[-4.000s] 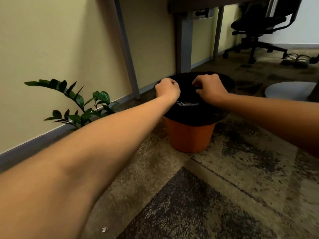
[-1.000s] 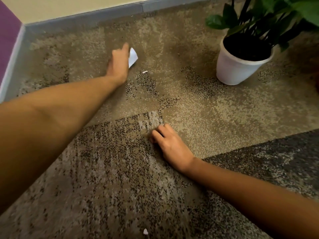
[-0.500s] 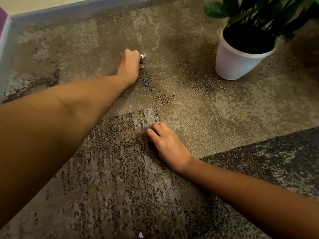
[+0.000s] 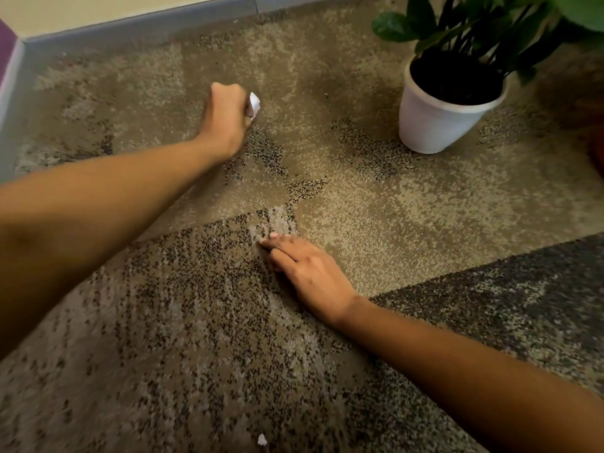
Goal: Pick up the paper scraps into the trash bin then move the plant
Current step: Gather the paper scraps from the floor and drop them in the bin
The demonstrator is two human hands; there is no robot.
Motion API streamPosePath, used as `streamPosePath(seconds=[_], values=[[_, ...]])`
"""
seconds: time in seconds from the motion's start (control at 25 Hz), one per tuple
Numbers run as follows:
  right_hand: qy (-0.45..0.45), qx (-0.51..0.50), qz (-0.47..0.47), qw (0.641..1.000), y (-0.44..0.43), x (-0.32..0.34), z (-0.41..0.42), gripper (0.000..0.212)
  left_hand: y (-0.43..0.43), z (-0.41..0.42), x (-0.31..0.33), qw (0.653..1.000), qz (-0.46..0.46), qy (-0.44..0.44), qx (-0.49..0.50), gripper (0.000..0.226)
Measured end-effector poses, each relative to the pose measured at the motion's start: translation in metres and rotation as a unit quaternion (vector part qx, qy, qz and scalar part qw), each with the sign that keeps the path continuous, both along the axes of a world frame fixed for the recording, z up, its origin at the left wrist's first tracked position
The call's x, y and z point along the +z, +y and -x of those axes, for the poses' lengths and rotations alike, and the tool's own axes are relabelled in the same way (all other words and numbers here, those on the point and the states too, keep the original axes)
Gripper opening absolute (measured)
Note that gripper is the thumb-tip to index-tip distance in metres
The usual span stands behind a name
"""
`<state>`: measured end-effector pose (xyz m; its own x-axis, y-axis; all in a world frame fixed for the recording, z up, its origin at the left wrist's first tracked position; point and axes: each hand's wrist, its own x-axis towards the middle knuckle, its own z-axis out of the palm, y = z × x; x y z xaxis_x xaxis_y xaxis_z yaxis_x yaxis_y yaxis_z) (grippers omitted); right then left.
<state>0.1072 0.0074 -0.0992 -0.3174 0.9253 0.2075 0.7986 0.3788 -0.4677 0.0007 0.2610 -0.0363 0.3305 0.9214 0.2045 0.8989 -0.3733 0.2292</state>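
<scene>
My left hand (image 4: 227,117) is a closed fist just above the carpet, gripping a white paper scrap (image 4: 254,104) that sticks out on its right side. My right hand (image 4: 307,273) lies flat on the carpet nearer to me, fingers stretched and close together, holding nothing. A second small white scrap (image 4: 261,439) lies on the carpet near the bottom edge. The plant (image 4: 470,31), green-leaved in a white pot (image 4: 434,125), stands at the upper right, well right of my left hand. The trash bin's orange edge (image 4: 598,152) barely shows at the right border.
A grey baseboard (image 4: 140,26) runs along the wall at the top. A purple surface (image 4: 6,47) meets it at the far left corner. Mottled brown carpet tiles (image 4: 376,204) cover the floor, with a darker tile (image 4: 523,289) at the right.
Four seconds ago both hands were at the trash bin. Within the last second my left hand closed over the paper scrap and lifted it slightly; my right hand stayed flat on the carpet.
</scene>
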Motion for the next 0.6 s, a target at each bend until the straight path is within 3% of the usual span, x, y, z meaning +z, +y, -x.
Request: streamPosePath(seconds=[0.24,0.44,0.52,0.6], values=[[-0.04,0.016,0.02,0.999,-0.019,0.016,-0.009,0.02,-0.012,0.013,0.025,0.995,0.011,-0.088,0.043,0.018],[-0.028,-0.081,0.055,0.995,-0.033,0.03,-0.028,0.029,-0.029,0.005,0.037,0.994,-0.003,-0.107,-0.001,0.019],[-0.024,-0.077,0.065,0.995,-0.041,0.033,-0.039,0.036,-0.033,0.002,0.039,0.994,0.0,-0.105,-0.024,0.023],[-0.027,-0.037,0.108,0.993,-0.063,0.03,-0.036,0.027,-0.036,-0.003,0.039,0.996,-0.003,-0.082,-0.042,0.026]])
